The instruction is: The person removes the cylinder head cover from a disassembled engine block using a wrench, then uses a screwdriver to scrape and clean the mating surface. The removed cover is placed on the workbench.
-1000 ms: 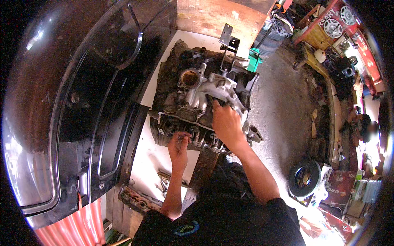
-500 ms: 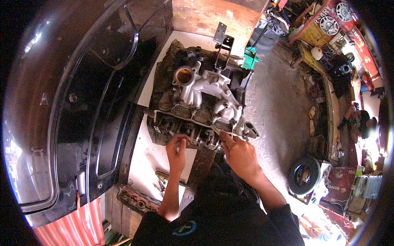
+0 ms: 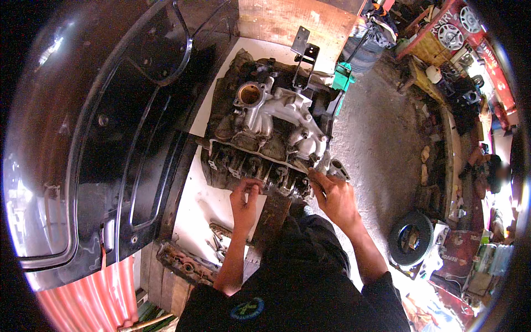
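A greasy engine sits in front of me, with a silver intake manifold bolted on top and one round port facing up. Its near side is uncovered and shows a row of metal valve-gear parts. My left hand is at the middle of that row, fingers curled together; what they pinch, if anything, is too small to make out. At the right end of the row, my right hand has its fingers bent down against the engine's near edge. Whatever lies under those fingertips is hidden.
A black vehicle panel rises close on my left. Below it, a dirty long metal part lies beside the white surface. A green object stands behind the engine. To the right are concrete floor, a tire and a person.
My right hand has shifted right along the engine's near edge. The left hand has moved slightly right, its fingers still together. The whole view has tilted a little.
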Motion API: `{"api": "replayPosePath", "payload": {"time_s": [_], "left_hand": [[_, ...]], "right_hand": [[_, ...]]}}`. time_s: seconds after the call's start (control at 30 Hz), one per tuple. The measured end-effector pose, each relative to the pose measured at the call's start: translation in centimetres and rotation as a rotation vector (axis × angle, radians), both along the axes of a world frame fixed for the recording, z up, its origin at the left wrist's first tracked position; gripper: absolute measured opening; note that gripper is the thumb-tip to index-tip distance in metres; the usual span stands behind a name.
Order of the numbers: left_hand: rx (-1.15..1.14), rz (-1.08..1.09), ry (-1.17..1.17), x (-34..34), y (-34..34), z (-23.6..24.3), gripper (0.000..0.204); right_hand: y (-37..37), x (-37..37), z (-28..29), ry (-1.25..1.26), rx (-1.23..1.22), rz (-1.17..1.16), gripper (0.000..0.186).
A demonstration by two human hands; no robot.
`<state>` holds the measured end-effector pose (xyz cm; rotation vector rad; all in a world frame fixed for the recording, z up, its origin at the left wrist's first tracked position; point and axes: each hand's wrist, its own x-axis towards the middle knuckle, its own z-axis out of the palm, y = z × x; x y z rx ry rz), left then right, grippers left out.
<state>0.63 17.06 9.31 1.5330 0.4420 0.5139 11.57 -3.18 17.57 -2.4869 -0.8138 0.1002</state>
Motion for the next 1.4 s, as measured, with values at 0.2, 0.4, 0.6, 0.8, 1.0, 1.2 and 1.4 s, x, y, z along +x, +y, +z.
{"api": "replayPosePath", "payload": {"time_s": [0.2,0.4,0.6,0.8,1.0,1.2,1.4], "left_hand": [[-0.005,0.022,-0.025,-0.5,-0.9,0.6,0.011],[-0.037,0.036,0.015,-1.1,-1.3,0.4,0.010],[-0.003,0.012,-0.014,-0.6,-1.0,-0.4,0.010],[-0.048,-0.027,0.007,0.4,-1.3,0.7,0.010],[-0.052,0.017,-0.039,-0.1,-1.4,0.0,0.009],[0.034,0.046,0.017,-1.0,-1.4,-0.1,0.010],[0.029,0.026,-0.016,-0.8,-1.9,-0.7,0.011]], "right_hand": [[-2.6,0.5,0.1,-0.011,0.033,0.027,0.027],[-1.9,1.5,-2.0,-0.179,0.023,0.155,0.031],[-3.5,1.4,0.4,-0.115,-0.091,0.087,0.023],[-2.9,1.7,-0.4,-0.082,0.098,0.117,0.022],[-2.9,1.5,-1.0,-0.118,-0.026,0.055,0.030],[-3.6,1.3,-0.8,-0.072,0.126,0.085,0.026],[-2.1,0.6,-2.7,-0.241,0.074,0.017,0.021]]}}
